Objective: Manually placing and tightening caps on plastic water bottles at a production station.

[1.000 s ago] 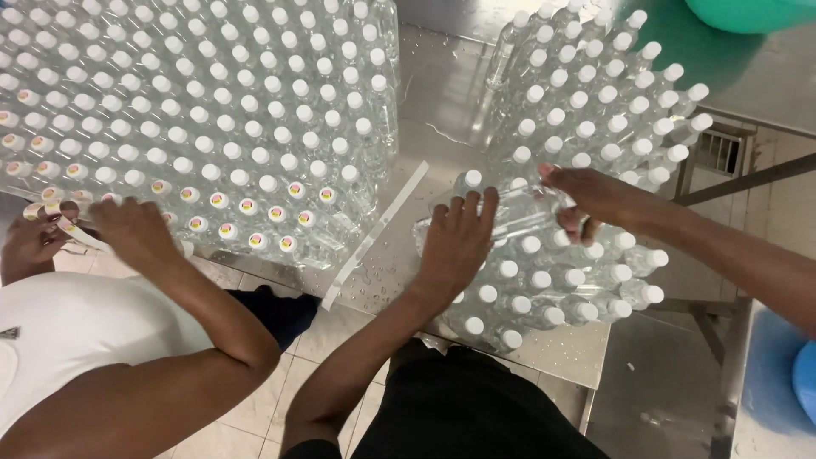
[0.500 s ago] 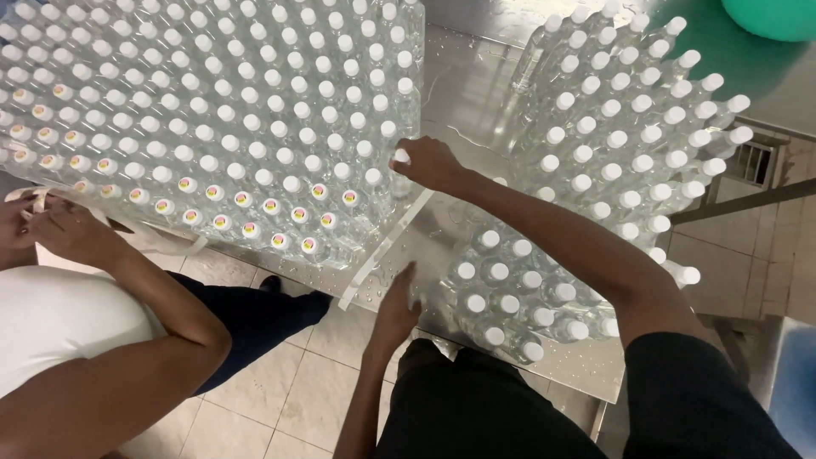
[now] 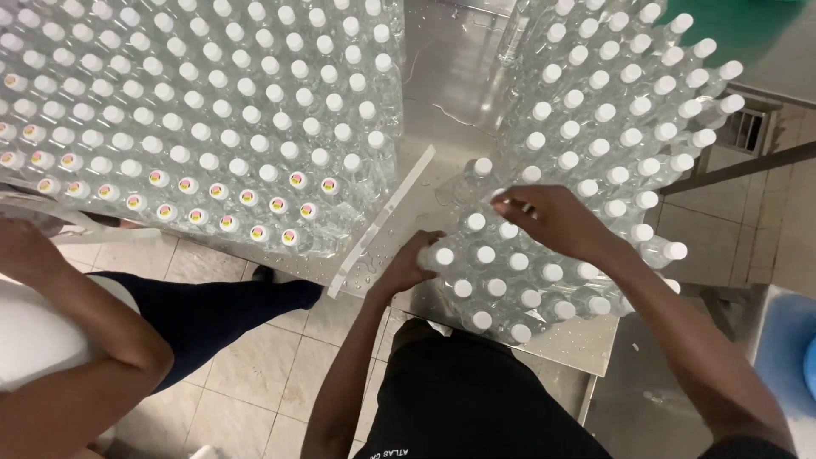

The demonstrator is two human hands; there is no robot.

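Clear plastic bottles with white caps stand packed on a steel table (image 3: 450,93). My left hand (image 3: 410,262) reaches up from the table's front edge and curls around the leftmost bottle (image 3: 444,256) of the near right group (image 3: 544,272). My right hand (image 3: 552,219) lies across the tops of that group, fingers bent, with the fingertips at the caps near its far left corner. Whether those fingers grip a cap is hidden. One bottle (image 3: 482,167) stands a little apart just beyond the fingertips.
A large block of bottles (image 3: 212,110) fills the left of the table; its front rows have coloured cap stickers. A white strip (image 3: 382,221) lies in the gap. Another person's arm (image 3: 93,331) and hand (image 3: 21,246) are at the left. Tiled floor lies below.
My right hand has drawn back from the edge of the left block to the near right group. My left hand has risen from below the table edge to the group's left side.
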